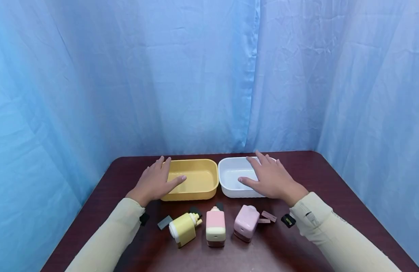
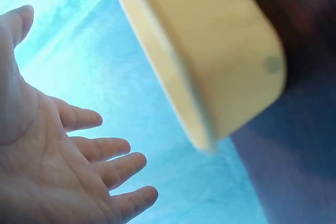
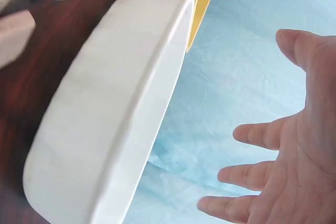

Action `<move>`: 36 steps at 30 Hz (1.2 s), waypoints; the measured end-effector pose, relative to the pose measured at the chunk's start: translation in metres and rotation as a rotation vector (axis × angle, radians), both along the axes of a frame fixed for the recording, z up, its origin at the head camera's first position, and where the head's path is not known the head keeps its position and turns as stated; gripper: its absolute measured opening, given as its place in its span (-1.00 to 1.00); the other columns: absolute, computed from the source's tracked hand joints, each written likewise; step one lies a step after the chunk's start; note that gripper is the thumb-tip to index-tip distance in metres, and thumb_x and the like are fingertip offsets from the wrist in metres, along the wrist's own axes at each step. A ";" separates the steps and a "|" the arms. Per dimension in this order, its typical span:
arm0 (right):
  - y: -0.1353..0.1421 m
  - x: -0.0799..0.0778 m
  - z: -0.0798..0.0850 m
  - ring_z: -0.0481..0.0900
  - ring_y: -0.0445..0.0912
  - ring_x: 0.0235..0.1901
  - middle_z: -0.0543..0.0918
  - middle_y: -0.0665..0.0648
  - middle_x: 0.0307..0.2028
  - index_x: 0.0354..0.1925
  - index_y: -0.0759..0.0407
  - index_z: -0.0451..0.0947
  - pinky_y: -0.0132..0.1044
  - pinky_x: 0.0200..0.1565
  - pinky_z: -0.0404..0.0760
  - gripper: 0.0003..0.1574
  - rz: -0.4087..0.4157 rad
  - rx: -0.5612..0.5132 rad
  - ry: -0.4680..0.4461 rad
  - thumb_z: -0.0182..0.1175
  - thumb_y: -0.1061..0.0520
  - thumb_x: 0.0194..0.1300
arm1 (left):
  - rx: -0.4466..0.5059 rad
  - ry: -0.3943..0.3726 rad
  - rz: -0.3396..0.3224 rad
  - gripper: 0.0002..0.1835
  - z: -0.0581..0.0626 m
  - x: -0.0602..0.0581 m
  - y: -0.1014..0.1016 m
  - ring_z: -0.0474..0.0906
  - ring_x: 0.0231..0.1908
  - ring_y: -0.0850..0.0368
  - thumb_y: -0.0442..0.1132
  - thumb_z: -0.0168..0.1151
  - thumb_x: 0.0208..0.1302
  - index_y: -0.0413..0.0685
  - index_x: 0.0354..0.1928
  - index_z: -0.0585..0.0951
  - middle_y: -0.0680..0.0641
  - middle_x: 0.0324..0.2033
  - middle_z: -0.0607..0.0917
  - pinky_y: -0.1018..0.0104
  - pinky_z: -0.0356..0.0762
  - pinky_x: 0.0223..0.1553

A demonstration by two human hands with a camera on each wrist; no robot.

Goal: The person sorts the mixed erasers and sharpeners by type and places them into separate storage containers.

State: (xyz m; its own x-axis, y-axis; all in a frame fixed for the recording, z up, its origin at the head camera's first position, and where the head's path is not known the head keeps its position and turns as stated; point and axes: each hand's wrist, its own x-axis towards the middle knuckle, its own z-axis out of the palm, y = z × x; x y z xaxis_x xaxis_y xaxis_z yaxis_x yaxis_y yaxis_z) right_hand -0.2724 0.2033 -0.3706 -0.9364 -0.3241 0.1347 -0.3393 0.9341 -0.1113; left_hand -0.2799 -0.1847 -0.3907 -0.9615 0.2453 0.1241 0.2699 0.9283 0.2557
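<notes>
Palm down with spread fingers, the left hand [image 1: 155, 181] hovers at the left end of a yellow plastic tub [image 1: 190, 196]. The left wrist view shows the palm [image 2: 47, 161] apart from the tub's wall, holding nothing. Over the right part of a white plastic tub [image 1: 241, 193] is the right hand [image 1: 272, 177], its fingers also spread. Nothing lies in its palm [image 3: 304, 171] in the right wrist view. Nearer than the tubs, a yellow bottle-shaped item [image 1: 184, 229] lies tilted, beside a pink-and-cream boxy item [image 1: 215, 224] and a pink-lilac boxy item [image 1: 247, 223].
A small grey block [image 1: 165, 222] is left of the yellow item, and small pink blocks [image 1: 269, 216] are right of the lilac one. Dark pieces [image 1: 195, 210] sit behind. Blue curtains [image 1: 202, 75] surround the dark red table [image 1: 308, 170]; the tubs stand near its far edge.
</notes>
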 end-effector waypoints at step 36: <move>-0.004 0.056 -0.032 0.64 -0.04 0.08 0.65 0.05 0.14 0.34 0.00 0.51 0.01 0.11 0.62 -0.02 0.196 -0.089 -0.009 0.00 -0.64 0.34 | 0.208 -0.072 0.107 0.42 -0.058 0.005 -0.018 -0.02 0.56 -0.44 0.69 0.18 0.01 -0.17 0.65 -0.01 -0.34 0.63 -0.13 -0.48 0.08 0.43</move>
State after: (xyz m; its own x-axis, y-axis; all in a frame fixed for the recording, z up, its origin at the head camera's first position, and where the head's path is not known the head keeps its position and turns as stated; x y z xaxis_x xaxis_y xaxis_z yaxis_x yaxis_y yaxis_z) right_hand -0.2162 0.1996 -0.4029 -0.8580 -0.4872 0.1626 -0.5119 0.8368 -0.1940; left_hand -0.2748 -0.2024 -0.4489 -0.9887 0.1183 0.0918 0.1475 0.8761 0.4590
